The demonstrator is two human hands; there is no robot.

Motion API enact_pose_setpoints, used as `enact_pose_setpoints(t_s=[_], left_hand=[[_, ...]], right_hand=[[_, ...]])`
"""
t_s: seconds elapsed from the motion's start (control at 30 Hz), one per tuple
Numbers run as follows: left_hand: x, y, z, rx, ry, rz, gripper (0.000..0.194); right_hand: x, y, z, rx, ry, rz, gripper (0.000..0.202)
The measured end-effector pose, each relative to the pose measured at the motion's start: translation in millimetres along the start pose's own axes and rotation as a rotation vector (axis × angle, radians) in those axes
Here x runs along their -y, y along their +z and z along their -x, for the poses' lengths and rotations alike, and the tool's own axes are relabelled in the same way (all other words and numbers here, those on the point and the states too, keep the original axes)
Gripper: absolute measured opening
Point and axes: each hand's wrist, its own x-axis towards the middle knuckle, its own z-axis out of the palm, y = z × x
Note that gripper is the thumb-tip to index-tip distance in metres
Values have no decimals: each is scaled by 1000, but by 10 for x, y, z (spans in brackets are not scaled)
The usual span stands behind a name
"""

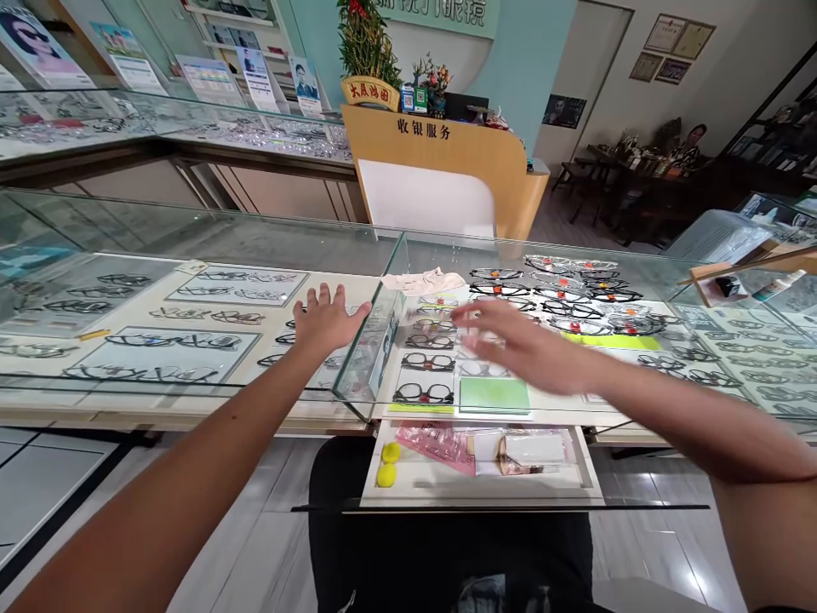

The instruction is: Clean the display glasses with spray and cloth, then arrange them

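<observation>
The display counter [191,230] is clear, glossy glass, smooth and reflective along its edges. Under it, the eyeglass frames [423,393] look like shiny dark plastic, set on matt cream lining. A soft, crumpled white cloth [422,280] lies on the glass top. The green card [494,395] looks matt, like paper. The cashier desk [447,145] has a smooth, satin wood-toned finish.

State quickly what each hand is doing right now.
Left hand: open, fingers spread, flat on the glass counter.
Right hand: open, blurred, holds nothing.
</observation>
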Motion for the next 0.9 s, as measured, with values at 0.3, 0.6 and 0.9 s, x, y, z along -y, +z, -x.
enact_pose_setpoints(t_s=[0.3, 0.6, 0.9], left_hand=[[-15, -43, 21, 22, -19, -30, 104], [21, -13, 14, -13, -17, -24, 103], [10, 14, -3, -36, -9, 1, 105]], right_hand=[[-1522, -1053, -1286, -143, 471, 469, 73], [-2371, -941, -1613, -50, 629, 525, 57], [-2400, -910, -1562, -38, 591, 576, 48]])
